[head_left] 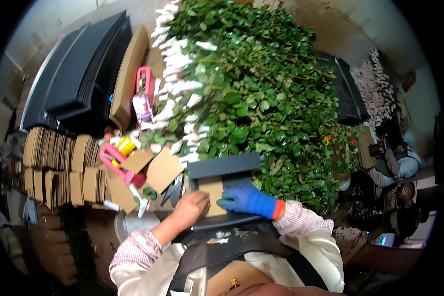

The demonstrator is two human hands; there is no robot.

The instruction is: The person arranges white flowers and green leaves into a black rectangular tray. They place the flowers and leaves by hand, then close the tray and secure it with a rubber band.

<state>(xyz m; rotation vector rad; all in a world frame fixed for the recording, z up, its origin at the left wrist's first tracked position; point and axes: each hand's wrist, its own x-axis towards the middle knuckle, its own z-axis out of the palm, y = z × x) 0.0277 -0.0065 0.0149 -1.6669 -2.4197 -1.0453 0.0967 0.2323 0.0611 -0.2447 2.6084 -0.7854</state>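
A tan cardboard piece (pixel 212 190) lies in front of me in a black stand with a raised back bar (pixel 224 166). My bare left hand (pixel 192 207) has its fingers bent over the left edge of the cardboard. On the right side, my right hand (pixel 247 200), in a blue knitted glove with a red cuff, grips the same piece, its fingers pointing left. The undersides of both hands are hidden. Just left of my left hand are a dark tool (pixel 172 191), partly covered, and loose cardboard pieces (pixel 165 169).
Leafy rose stems (pixel 261 98) with white-wrapped heads (pixel 175 64) cover the table ahead. Pink-handled tape dispensers (pixel 117 165) lie left, near stacked cardboard (pixel 52 148) and black boards (pixel 86 66). Pale pink flowers (pixel 372 89) and another person (pixel 404 165) are at right.
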